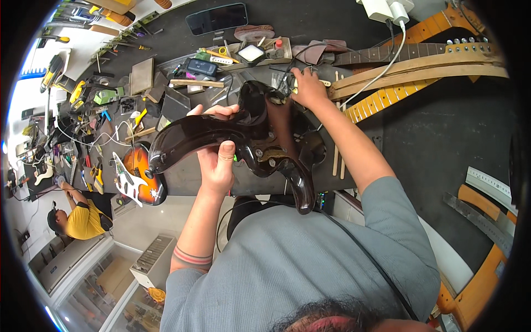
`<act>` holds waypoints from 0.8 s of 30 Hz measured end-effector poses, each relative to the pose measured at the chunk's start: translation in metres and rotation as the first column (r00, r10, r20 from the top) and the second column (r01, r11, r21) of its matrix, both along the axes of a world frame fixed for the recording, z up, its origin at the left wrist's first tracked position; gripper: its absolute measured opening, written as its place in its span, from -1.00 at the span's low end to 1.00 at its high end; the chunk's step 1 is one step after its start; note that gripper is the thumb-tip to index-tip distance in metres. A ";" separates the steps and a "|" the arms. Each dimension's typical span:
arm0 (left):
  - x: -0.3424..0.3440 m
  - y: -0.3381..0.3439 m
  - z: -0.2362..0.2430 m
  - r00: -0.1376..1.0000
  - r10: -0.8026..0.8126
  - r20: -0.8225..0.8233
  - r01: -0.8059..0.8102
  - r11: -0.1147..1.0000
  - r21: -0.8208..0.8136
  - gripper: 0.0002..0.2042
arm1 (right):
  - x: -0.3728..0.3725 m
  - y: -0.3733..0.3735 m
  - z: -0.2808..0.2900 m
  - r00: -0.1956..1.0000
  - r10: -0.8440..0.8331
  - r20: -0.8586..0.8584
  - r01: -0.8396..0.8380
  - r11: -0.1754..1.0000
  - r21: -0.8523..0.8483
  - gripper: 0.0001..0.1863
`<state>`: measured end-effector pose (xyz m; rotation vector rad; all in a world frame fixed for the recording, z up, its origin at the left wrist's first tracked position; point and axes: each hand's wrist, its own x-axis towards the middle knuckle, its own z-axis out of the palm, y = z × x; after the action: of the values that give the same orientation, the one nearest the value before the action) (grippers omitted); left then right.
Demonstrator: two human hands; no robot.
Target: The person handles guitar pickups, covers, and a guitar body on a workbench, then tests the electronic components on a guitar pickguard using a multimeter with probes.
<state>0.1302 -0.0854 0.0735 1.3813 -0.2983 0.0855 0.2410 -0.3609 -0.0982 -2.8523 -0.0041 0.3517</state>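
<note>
Firmly, left hand (217,157) clenches glossy dark guitar body (260,135); right hand (307,88) grasps its top.

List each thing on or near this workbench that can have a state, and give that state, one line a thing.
dark guitar body: lifted off the bench, tilted, gripped at one horn.
left hand: closed around the horn.
right hand: reaching forward, fingers on the body's far edge.
sunburst guitar body: lying flat at the bench edge, no neck.
guitar necks: loose, lying flat, stacked.
phone: screen dark.
white charger: cable plugged in.
</note>
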 end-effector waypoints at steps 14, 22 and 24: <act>-0.002 0.002 -0.002 1.000 0.001 0.000 -0.001 1.000 -0.006 -0.16 | 0.024 0.007 0.010 0.986 -0.006 -0.165 -0.009 0.996 -0.088 -0.11; -0.007 0.003 -0.004 0.999 0.022 -0.028 -0.023 0.999 -0.033 -0.17 | 0.025 0.007 0.013 0.963 -0.098 -0.252 0.085 0.994 -0.064 -0.21; -0.008 0.002 -0.001 1.000 0.019 -0.022 -0.020 0.999 -0.037 -0.17 | 0.024 0.007 0.011 0.962 -0.110 -0.251 0.097 0.993 -0.065 -0.23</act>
<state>0.1220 -0.0830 0.0723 1.3473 -0.2637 0.0920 0.2649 -0.3534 -0.0868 -2.8219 0.2060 0.7011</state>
